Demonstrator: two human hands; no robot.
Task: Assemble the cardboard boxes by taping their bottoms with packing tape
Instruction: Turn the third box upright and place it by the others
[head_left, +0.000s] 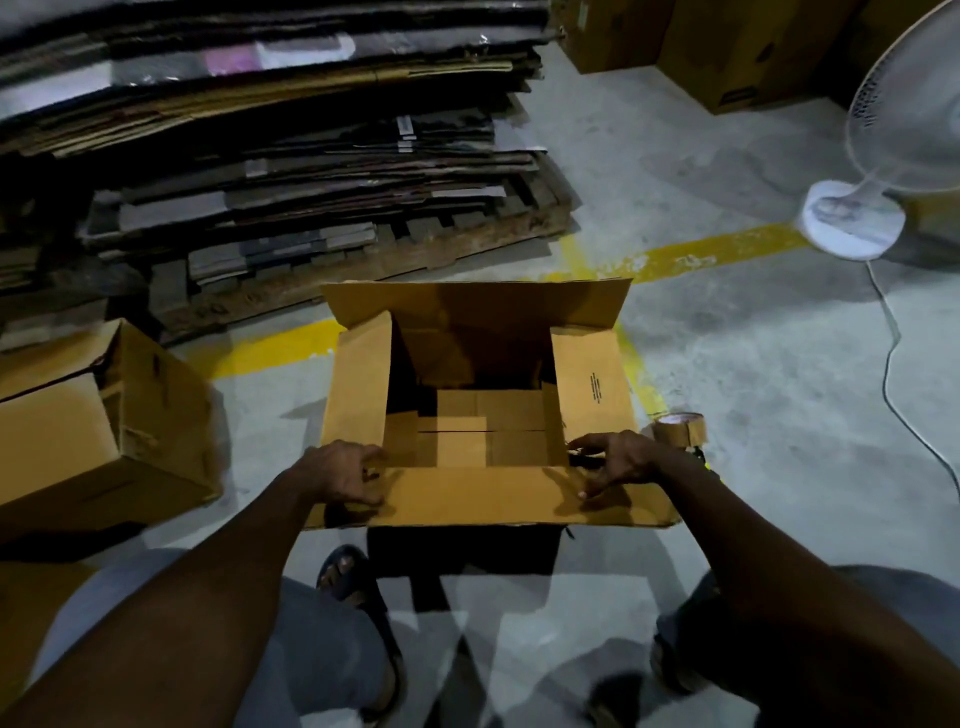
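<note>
Two hands of yours on near flap of cardboard box (478, 493). Left hand (345, 475) curls fingers round flap's left end at fold. Right hand (615, 462) spread wider, fingertips and thumb on flap's right end; grip or mere touch, cannot tell. Box stands upright on concrete floor (779, 389), top open, flaps out. Tape roll (678, 428) on floor just beside box's right side. Second box (104, 415) lies left. Beyond: yellow line (270, 348), pallet (415, 254) stacked with flattened cardboard (260, 130), white fan (909, 119) far right.
</note>
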